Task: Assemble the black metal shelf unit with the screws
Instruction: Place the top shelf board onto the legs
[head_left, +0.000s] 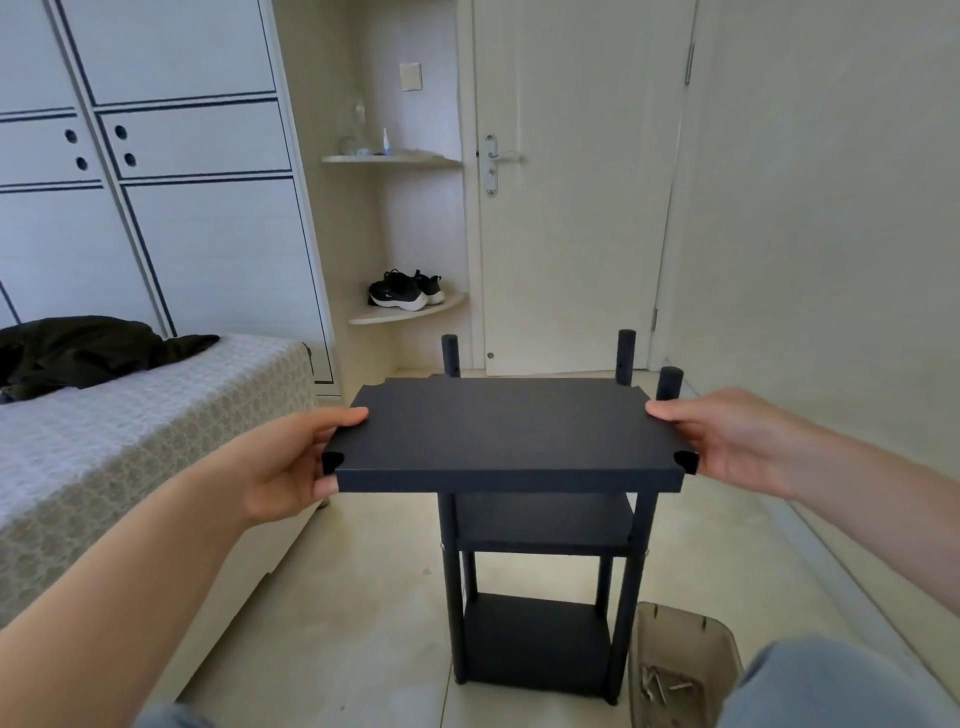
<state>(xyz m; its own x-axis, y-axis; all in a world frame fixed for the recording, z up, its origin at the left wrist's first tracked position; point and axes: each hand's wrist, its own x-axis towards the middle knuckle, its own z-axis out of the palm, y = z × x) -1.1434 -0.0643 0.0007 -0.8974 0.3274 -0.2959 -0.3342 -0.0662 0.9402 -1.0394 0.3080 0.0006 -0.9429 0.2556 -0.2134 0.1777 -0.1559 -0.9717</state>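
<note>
A black shelf board (506, 434) with notched corners is held level above the black shelf frame (540, 613). My left hand (296, 462) grips its left edge, thumb on top and fingers underneath. My right hand (727, 436) grips its right edge the same way. The frame stands on the floor with a middle shelf (543, 525) and a bottom shelf (535, 644) fitted between round black posts. Three post tops (626, 353) stick up behind the held board; the near posts are hidden under it. Several screws (660, 688) lie in a translucent brown tray (680, 670) at the frame's right foot.
A bed (130, 431) with a patterned cover and a dark garment (88, 348) stands at the left, close to the frame. A closed door (571, 208) and corner shelves with black shoes (405, 291) are behind. My knee (831, 680) is at the bottom right.
</note>
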